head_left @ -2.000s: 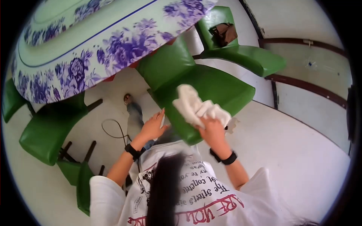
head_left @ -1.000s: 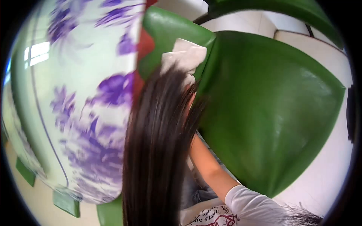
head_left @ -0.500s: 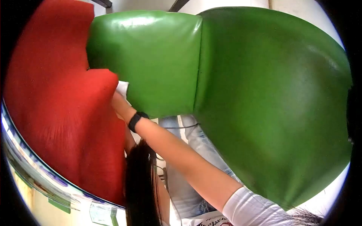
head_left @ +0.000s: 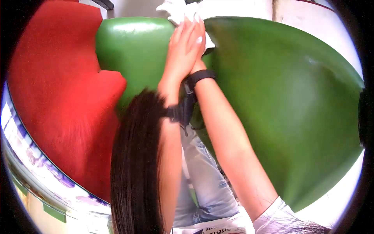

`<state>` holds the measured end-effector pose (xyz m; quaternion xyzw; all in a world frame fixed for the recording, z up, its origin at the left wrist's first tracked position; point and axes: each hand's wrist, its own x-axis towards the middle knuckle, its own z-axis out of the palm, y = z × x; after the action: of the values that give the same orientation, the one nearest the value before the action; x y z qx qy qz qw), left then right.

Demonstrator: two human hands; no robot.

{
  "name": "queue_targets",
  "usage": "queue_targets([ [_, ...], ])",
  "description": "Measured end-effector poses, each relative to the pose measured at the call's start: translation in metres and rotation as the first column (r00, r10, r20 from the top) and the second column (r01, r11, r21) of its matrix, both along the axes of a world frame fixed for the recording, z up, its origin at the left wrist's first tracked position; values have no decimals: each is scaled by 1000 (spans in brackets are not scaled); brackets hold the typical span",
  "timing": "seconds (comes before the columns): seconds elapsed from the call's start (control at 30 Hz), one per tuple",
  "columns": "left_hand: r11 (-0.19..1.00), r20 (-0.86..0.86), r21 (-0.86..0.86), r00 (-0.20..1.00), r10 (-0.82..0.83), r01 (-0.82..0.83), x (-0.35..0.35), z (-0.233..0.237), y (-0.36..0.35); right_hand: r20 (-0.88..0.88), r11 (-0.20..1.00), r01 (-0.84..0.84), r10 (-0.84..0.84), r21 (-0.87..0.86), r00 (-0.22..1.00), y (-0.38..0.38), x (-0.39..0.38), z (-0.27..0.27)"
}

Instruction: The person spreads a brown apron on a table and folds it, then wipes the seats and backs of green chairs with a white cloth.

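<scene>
Only the head view to go on here. The left hand point(head_left: 184, 45) was laid over the crumpled white cloth point(head_left: 174, 8) with its fingers stretched nearly flat, pressing rather than gripping. The cloth sat right at the top of the glossy green padded vinyl chair point(head_left: 296, 101), where the backrest meets the seat. The right hand point(head_left: 198, 63) was tucked behind the left one above its black wristband point(head_left: 200, 75), so I couldn't tell how closed it was or how much cloth it had.

What worried me: most of the cloth was bunched past the chair's far edge with only flat fingers pinning it. On slick vinyl, I figured one hard push could send it sliding off and out of reach. Both arms were leaning in at full stretch too, so the chair itself might have skidded or rocked. The long dark hair point(head_left: 134, 167) hung right in the way, and the head looked close under the red fabric skirt point(head_left: 58, 89) and the purple-flowered cloth edge of the worktop point(head_left: 35, 163), so a bump coming back up seemed likely.

Versus half a second earlier: back then only the right arm showed, with the cloth low at the backrest's left edge beside the red fabric. By this frame the cloth had travelled up to the top seam and the left hand had joined it.
</scene>
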<state>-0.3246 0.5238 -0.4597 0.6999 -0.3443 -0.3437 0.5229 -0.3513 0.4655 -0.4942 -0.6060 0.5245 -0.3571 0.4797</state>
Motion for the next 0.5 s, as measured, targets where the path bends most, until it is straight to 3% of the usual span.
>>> queue_targets([
  [0.03,1000,21,22,1000,19,-20,0,4,16,-355,946,-147,37,-289,934,12,-1,-12],
  [0.1,996,92,50,994,65,-70,3,18,56,-498,881,-255,25,-398,867,45,12,-21],
  [0.17,956,272,160,942,197,-247,0,18,106,-499,868,-285,51,-407,865,87,26,-19],
  [0.23,883,353,256,889,292,-392,-6,18,153,-372,900,-269,133,-343,919,131,30,-16],
  [0.3,842,454,289,840,298,-455,-47,-18,-5,-298,914,-343,272,-217,915,-21,-10,-50],
  [0.4,885,596,192,767,239,-424,2,-45,9,-271,860,-488,440,-149,856,-5,17,-46],
  [0.47,919,580,-10,746,327,-394,17,-85,-4,-276,947,-315,290,-53,917,13,-2,-65],
  [0.5,921,542,35,782,308,-387,27,-80,-27,-310,960,-281,267,0,913,7,-7,-62],
])
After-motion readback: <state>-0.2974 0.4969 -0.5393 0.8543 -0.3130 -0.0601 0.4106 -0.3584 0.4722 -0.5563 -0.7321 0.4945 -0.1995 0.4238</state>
